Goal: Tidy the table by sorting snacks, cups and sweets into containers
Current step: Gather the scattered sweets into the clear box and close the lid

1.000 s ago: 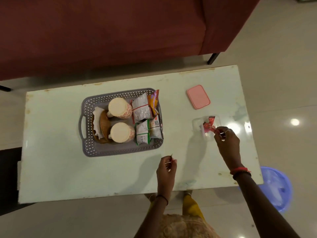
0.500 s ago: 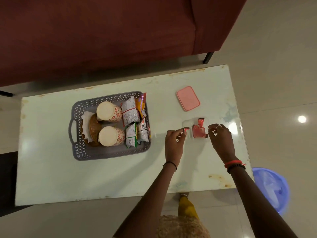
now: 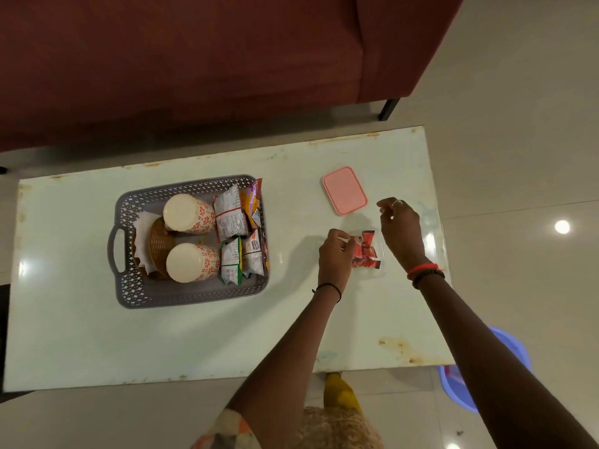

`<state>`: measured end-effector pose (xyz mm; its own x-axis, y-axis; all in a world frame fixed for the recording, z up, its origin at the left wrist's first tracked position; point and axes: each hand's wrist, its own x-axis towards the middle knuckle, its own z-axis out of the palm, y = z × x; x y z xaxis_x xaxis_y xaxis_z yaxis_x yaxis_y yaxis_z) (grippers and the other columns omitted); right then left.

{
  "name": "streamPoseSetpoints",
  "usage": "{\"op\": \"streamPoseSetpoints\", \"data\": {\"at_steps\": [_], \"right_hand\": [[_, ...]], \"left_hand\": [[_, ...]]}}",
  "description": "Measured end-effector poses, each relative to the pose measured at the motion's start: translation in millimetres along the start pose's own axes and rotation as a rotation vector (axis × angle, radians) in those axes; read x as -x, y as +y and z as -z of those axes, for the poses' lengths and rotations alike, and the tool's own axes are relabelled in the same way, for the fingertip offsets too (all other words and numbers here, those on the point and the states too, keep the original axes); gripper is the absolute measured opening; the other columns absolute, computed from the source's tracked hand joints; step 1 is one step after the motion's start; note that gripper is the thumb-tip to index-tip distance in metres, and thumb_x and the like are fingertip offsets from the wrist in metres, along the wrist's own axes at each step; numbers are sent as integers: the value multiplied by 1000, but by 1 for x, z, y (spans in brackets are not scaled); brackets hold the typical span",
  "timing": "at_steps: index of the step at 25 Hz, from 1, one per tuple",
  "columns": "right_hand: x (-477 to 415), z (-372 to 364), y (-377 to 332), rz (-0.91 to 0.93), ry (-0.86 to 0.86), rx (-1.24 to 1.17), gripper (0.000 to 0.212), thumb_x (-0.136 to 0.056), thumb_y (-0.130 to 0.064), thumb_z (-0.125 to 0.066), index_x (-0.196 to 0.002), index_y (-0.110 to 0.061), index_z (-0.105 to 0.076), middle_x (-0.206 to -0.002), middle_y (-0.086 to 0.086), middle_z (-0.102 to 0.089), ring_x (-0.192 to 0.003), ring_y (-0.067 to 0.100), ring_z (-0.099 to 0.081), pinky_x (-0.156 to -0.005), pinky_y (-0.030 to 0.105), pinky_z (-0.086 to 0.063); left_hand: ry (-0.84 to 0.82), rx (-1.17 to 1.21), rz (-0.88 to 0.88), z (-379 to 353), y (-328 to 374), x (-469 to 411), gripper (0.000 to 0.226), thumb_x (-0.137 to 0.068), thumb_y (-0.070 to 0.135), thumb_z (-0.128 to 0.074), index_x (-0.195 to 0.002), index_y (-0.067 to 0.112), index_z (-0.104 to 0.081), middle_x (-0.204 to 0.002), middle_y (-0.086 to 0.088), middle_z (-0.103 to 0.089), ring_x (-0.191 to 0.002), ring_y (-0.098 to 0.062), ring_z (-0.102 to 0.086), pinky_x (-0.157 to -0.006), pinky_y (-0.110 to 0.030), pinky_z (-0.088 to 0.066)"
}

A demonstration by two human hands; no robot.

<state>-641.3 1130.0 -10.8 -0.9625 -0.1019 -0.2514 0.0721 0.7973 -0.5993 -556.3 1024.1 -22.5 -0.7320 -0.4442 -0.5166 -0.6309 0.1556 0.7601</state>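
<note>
A small clear container on the right of the table holds several red wrapped sweets. My left hand is at its left edge, fingertips pinched on a red sweet at the side of the pile. My right hand hovers just right of and above the container, fingers loosely curled with nothing in them, close to the pink lid. The grey basket at mid-left holds two patterned cups lying on their sides, several snack packets and a brown wicker piece.
The pale table has worn, rust-stained edges. A dark red sofa stands just behind it. A blue plastic tub sits on the floor under the table's right front corner.
My left hand carried a sweet from the table's front middle to the clear container. My right hand let go of the sweets and rose toward the pink lid.
</note>
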Motion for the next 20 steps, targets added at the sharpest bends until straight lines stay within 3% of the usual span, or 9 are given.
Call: {"op": "streamPoseSetpoints", "data": {"at_steps": [3,6,9,13,17,19,20], "right_hand": [[-34,-18,-24,-17,-132,60,32,-94,-10,-48,-124,3,-53,-124,22,-57,-118,33,-51,-100,39,-44],[-52,-39,-43,-79,-244,263,60,-88,-35,-61,-129,4,-43,-127,21,-50,-120,36,-46,-99,45,-43],[-55,-54,-43,-82,-245,386,72,-82,-34,-69,-134,3,-37,-128,21,-49,-119,35,-47,-97,44,-45],[-60,-60,-31,-193,-242,206,70,-79,-22,-73,-134,4,-37,-130,22,-46,-122,37,-43,-97,43,-44],[-70,-50,-17,-263,-221,20,23,-89,-4,-50,-107,9,-56,-114,27,-61,-111,37,-55,-91,36,-44],[-67,-43,-13,-319,-220,-90,26,-88,-9,-58,-109,7,-55,-114,25,-63,-103,33,-59,-86,34,-46],[-64,-42,-14,-310,-217,-100,39,-86,-16,-64,-115,6,-51,-118,24,-61,-104,33,-58,-87,34,-46]], "left_hand": [[29,-17,53,0,-4,0,28,-88,27,-61,-104,6,-52,-104,-15,-64,-83,-16,-58,-60,-6,-44],[-4,-60,106,-2,-10,0,36,-86,29,-63,-110,5,-51,-110,-16,-60,-88,-19,-56,-73,-19,-43],[-57,-66,107,-4,-14,2,33,-87,26,-61,-110,3,-53,-110,-18,-64,-96,-25,-61,-71,-19,-43],[-76,-82,103,-3,-13,1,30,-88,21,-60,-110,1,-54,-113,-17,-65,-101,-27,-62,-75,-20,-44],[-82,-81,103,0,-11,1,31,-87,21,-62,-109,0,-55,-112,-18,-65,-102,-28,-62,-77,-21,-44],[-81,-75,111,1,-11,1,31,-87,21,-62,-109,0,-56,-111,-18,-66,-101,-28,-63,-77,-22,-45],[-81,-75,114,1,-10,2,31,-87,21,-62,-109,0,-56,-111,-18,-66,-101,-28,-63,-77,-22,-45]]}}
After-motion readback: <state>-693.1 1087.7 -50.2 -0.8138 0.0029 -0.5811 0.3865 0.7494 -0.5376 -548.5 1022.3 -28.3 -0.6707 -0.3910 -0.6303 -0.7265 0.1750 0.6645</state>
